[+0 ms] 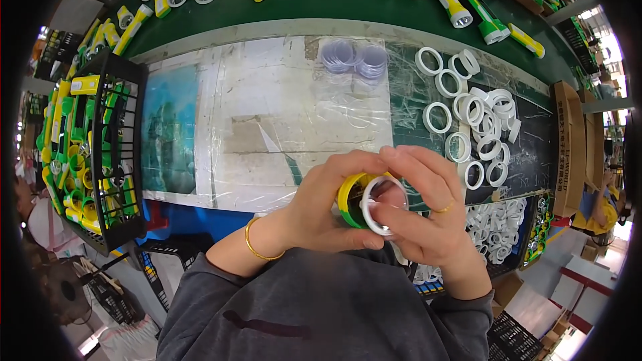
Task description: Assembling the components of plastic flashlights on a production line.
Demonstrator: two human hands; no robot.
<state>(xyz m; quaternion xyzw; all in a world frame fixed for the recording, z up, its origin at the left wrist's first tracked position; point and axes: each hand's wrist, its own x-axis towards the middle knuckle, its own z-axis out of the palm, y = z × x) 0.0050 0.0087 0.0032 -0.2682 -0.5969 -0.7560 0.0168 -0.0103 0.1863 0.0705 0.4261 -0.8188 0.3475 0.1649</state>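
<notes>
My left hand (313, 206) is wrapped round a yellow and green flashlight (346, 202), held in front of my chest with its head turned to the right. A white ring (367, 212) sits at the flashlight's head, and my right hand (431, 217) grips it with the thumb across its opening. Whether a clear lens lies inside the ring is hard to make out. Beyond my hands, clear round lenses (338, 55) lie in two overlapping stacks on the worktable (267, 103). Several loose white rings (426, 117) are scattered on the table's right part.
A black crate (105, 147) full of yellow and green flashlights stands at the left. Across the far side runs a green belt (307, 3) carrying more flashlights. Many white rings (496, 230) fill a container at the lower right, near a cardboard box (567, 150).
</notes>
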